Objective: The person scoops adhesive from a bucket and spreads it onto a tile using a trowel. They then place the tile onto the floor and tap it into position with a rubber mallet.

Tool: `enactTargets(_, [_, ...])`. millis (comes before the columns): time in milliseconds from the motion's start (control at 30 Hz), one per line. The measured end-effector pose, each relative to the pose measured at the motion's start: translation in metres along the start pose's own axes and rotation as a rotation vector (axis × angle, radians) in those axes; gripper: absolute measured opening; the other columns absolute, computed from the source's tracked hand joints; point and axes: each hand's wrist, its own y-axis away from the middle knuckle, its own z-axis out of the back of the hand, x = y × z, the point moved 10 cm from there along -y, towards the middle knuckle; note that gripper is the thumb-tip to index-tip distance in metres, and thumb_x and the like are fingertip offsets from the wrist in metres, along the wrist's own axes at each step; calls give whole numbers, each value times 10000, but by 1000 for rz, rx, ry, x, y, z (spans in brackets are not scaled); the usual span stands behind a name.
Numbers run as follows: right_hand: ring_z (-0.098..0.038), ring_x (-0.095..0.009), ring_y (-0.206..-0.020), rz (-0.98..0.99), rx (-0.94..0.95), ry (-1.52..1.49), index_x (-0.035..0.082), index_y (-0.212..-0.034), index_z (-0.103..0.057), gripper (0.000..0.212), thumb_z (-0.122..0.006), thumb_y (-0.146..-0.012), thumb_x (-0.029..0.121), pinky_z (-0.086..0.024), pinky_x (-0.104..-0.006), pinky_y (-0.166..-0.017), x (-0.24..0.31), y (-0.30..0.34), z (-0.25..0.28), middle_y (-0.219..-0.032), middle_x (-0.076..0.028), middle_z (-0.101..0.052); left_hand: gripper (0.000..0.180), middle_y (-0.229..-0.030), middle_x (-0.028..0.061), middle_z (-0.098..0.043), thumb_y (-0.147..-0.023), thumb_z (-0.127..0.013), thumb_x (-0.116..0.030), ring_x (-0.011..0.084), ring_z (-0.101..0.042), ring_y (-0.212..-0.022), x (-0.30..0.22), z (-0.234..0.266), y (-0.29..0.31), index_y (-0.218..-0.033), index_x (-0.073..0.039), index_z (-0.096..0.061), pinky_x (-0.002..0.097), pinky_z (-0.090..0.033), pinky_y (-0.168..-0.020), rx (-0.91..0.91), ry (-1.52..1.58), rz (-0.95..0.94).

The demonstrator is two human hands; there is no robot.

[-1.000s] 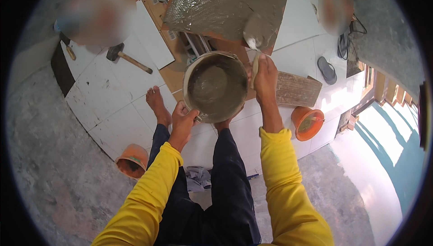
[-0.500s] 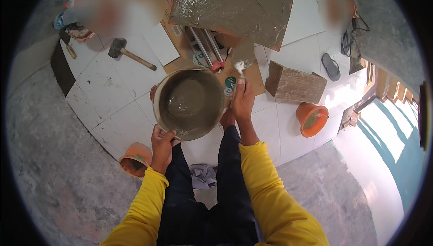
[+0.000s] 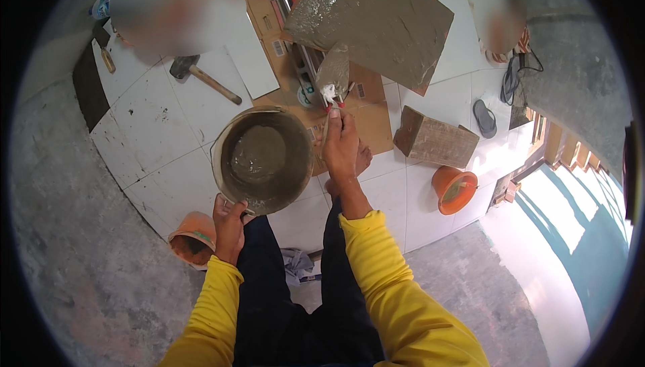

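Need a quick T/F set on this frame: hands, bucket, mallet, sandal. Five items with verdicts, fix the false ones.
1. The left hand holds the bucket. True.
2. The trowel is in the left hand. False: the right hand holds it.
3. The bucket is empty. False: it has grey mix in it.
4. The mallet lies on white tiles. True.
5. The sandal lies to the right of the trowel in the picture. True.
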Motion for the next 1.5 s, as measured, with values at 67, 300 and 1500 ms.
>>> enactTargets(67, [-661, -156, -658, -103, -92, -173, 45, -1162, -595, 422, -455, -1157, 443, -560, -303, -575, 2, -3, 10, -866, -83, -661, 328, -1188, 109, -725, -972, -613, 58, 223, -746, -1053, -4, 1, 3, -1273, -61, -567, 419, -681, -858, -12, 18, 3])
enactTargets(300, [-649, -155, -648, -58, -50, -218, 28, -1099, -579, 417, -447, -1158, 419, -554, -314, -576, 19, -36, 21, -931, -97, -662, 318, -1170, 106, -731, -968, -617, 53, 233, -762, -1017, -10, 18, -4, -1262, -58, -565, 412, -690, -841, 3, -7, 2])
enactTargets(1500, [-662, -159, -704, -22, -245, 92, -10, -1265, -664, 462, -533, -1121, 409, -545, -350, -606, -44, -72, 234, -879, -91, -672, 384, -1219, 115, -704, -957, -617, 64, 238, -737, -1073, 4, -45, 3, -1310, -74, -553, 459, -676, -889, 45, -1, 34])
